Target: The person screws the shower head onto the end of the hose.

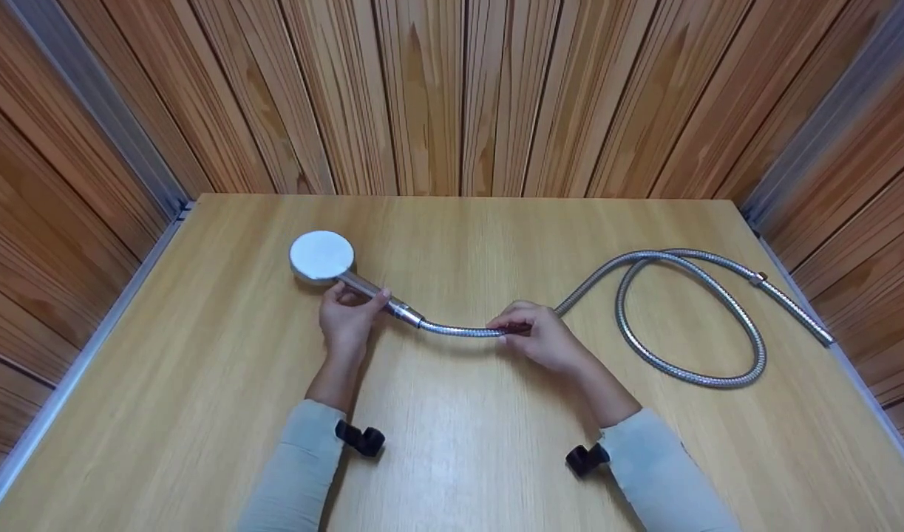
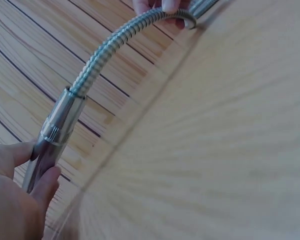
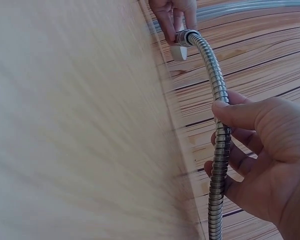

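Observation:
A handheld shower head (image 1: 322, 256) with a round white face lies toward the left of the table in the head view. My left hand (image 1: 346, 318) grips its silver handle (image 1: 361, 284) between thumb and fingers. A flexible metal shower hose (image 1: 459, 331) joins the handle's lower end through a shiny collar (image 2: 60, 117). My right hand (image 1: 544, 336) pinches the hose a short way from that collar. In the right wrist view, thumb and fingers (image 3: 235, 115) curl round the ribbed hose (image 3: 217, 170). Beyond the right hand the hose runs into a loose loop (image 1: 725, 382).
The wooden table (image 1: 452, 458) meets a plank wall (image 1: 429, 96) at the back, with side walls left and right. The hose's free end (image 1: 825, 338) with a small fitting (image 1: 758, 278) reaches the right table edge. Black wrist cameras (image 1: 363, 440) sit on both sleeves.

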Action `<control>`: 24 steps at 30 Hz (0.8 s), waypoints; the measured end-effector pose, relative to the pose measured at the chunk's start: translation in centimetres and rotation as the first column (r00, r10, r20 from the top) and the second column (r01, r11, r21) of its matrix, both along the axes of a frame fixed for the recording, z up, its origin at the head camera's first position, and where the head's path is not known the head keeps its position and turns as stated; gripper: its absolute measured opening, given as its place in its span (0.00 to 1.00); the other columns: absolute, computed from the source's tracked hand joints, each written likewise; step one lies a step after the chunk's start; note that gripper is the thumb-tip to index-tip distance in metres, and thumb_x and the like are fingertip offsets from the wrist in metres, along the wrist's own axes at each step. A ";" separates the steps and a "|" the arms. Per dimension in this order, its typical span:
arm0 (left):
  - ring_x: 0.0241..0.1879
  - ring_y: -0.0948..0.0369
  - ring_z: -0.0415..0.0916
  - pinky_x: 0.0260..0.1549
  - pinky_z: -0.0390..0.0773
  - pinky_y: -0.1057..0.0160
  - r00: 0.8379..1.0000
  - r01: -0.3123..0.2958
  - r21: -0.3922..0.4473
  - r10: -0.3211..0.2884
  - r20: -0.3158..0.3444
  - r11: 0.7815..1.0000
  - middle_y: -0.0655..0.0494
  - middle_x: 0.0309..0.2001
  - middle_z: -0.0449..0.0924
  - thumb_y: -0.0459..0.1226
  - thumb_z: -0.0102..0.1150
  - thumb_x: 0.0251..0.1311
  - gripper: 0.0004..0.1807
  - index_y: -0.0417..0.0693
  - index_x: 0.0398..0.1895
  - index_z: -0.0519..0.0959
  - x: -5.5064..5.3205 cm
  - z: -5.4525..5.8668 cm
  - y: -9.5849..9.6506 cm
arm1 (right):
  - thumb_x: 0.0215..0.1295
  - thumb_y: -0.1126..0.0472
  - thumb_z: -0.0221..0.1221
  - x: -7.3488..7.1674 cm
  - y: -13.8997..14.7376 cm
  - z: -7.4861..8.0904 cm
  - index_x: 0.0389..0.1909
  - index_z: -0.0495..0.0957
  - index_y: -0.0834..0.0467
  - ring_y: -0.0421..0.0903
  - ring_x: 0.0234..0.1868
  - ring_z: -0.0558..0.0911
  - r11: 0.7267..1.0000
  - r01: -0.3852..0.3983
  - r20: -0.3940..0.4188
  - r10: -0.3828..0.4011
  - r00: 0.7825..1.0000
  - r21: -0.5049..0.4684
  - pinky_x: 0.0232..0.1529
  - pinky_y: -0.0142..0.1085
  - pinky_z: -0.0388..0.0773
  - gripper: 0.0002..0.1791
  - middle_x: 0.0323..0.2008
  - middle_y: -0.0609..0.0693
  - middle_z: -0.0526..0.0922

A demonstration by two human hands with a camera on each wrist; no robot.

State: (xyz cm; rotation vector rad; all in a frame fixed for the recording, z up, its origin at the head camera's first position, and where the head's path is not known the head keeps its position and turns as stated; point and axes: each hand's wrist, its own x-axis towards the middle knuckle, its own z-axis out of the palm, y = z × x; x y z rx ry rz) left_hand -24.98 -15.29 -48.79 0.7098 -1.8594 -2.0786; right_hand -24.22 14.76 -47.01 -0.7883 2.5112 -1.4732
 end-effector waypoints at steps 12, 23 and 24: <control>0.41 0.51 0.83 0.36 0.86 0.59 0.988 0.153 0.022 -0.153 0.029 0.988 0.43 0.53 0.72 0.29 0.73 0.50 0.38 0.41 0.66 0.68 0.5 0.4 -1.5 | 0.57 0.77 0.64 -0.1 0.0 -0.2 0.41 0.87 0.58 0.47 0.41 0.79 1.000 -0.005 -0.026 0.005 1.000 0.002 0.40 0.30 0.78 0.15 0.38 0.49 0.82; 0.51 0.54 0.77 0.42 0.84 0.63 0.973 0.229 -0.057 -0.226 0.046 0.972 0.47 0.58 0.70 0.28 0.68 0.56 0.38 0.46 0.70 0.65 1.1 0.9 -2.9 | 0.57 0.75 0.64 -0.2 0.3 -0.4 0.39 0.86 0.55 0.46 0.42 0.78 0.986 0.048 0.008 -0.050 0.999 0.158 0.45 0.39 0.79 0.14 0.38 0.47 0.80; 0.51 0.54 0.77 0.43 0.83 0.63 0.969 0.244 -0.074 -0.241 0.049 0.967 0.47 0.57 0.71 0.28 0.67 0.57 0.35 0.45 0.69 0.66 1.3 0.8 -3.0 | 0.57 0.75 0.64 -0.2 0.2 -0.5 0.39 0.85 0.55 0.46 0.42 0.78 0.983 0.047 0.006 -0.048 0.999 0.177 0.45 0.40 0.79 0.13 0.38 0.47 0.80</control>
